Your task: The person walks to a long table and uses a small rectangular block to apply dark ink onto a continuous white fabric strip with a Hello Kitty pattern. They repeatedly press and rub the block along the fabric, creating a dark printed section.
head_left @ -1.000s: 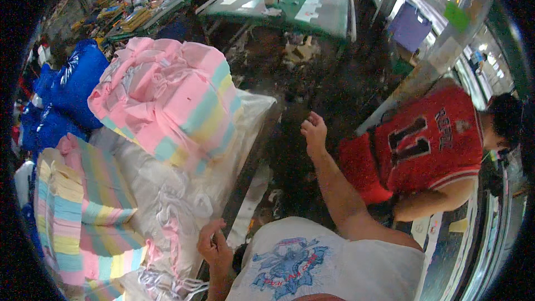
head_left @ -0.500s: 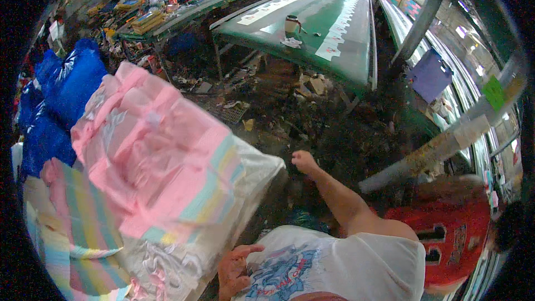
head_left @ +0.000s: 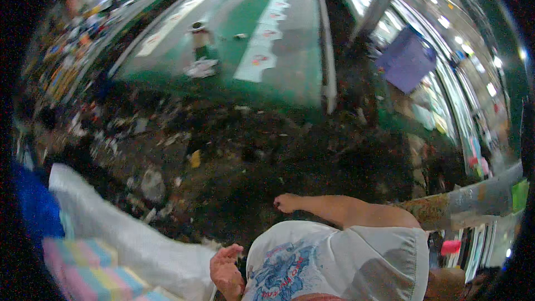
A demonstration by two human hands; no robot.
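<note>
My left hand (head_left: 227,273) is low in the picture, close against my white printed shirt. Its fingers are loosely bent and apart, and nothing shows in them. Beside it on the left lies a white sheet-like cloth (head_left: 147,251), and I cannot tell if the hand touches it. Pastel striped cloth (head_left: 100,278) sits at the lower left, next to a blue bundle (head_left: 36,203) at the rim. My right hand (head_left: 287,203) hangs in front of me over the dark floor, its fingers curled in with nothing visible in them.
A long green-topped table (head_left: 223,86) runs ahead, with rows of white printed pieces (head_left: 259,58) and a cup-like container (head_left: 199,36). Scraps litter the dark floor (head_left: 223,167). To the right are a purple panel (head_left: 407,58) and a thick slanted pole (head_left: 462,206).
My view has swung right and closer to the green table. The pink cloth stack has left the view, and the striped cloth has shifted toward the lower left. Both hands stay without anything visible in them.
</note>
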